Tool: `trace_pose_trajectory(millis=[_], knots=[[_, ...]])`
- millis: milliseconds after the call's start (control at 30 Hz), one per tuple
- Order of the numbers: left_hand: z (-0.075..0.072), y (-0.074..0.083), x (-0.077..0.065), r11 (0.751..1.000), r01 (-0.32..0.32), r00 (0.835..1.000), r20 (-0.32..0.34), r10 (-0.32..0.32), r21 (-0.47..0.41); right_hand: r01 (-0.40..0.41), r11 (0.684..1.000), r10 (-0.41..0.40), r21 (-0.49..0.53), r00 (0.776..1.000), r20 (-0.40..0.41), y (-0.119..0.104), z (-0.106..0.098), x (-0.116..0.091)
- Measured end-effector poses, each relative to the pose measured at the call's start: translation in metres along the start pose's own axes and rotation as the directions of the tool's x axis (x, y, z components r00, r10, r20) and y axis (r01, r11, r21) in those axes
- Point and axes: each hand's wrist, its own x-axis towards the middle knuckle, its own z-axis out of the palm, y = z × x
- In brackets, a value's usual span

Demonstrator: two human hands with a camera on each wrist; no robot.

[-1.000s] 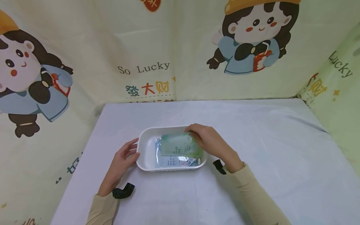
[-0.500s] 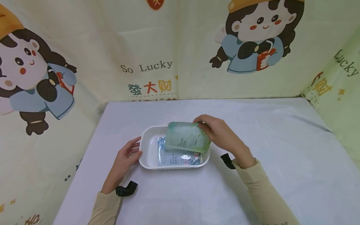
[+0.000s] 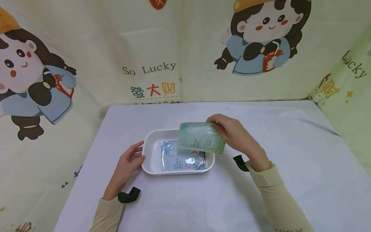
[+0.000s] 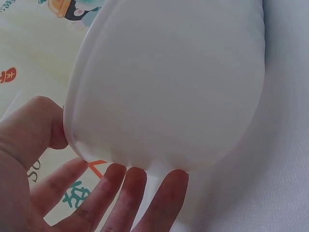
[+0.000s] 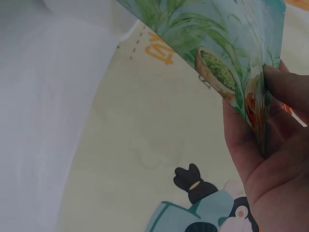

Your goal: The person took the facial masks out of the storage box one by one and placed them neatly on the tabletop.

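Observation:
My right hand [image 3: 235,133] pinches a green flat sachet [image 3: 197,137] by its right end, thumb on one face and fingers behind. The right wrist view shows leaves and a bowl printed on the sachet [image 5: 212,53]. It is raised over the right back part of a white tray [image 3: 151,161] and overlaps its rim in the head view. A blue and white sachet [image 3: 179,162] lies flat in the tray, its upper right part hidden behind the green one. My left hand [image 3: 127,166] touches the tray's left end, fingertips spread along the outer wall and thumb at the rim.
The tray stands on a table with a white cloth [image 3: 275,145]. A cream curtain with cartoon prints [image 3: 156,38] hangs behind the table and along its sides. Black wrist mounts [image 3: 129,195] stick out from both forearms.
My right hand has lifted the green sachet off the blue and white one and carried it up, back and to the right. The left hand stays at the tray's end.

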Motion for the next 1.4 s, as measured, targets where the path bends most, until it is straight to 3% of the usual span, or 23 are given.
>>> trace_pose_trajectory(millis=[467, 1400], knots=[[0.0, 0.001, 0.0, 1.0, 0.01, 1.0, -0.002, -0.01, -0.003, -0.072, 0.996, 0.071, -0.061, 0.997, -0.012, 0.021, -0.02, -0.013], [-0.001, -0.002, 0.001, 1.0, 0.015, 1.0, -0.004, -0.015, 0.0, -0.127, 0.981, 0.124, -0.146, 0.992, -0.029, 0.046, -0.063, -0.034]])
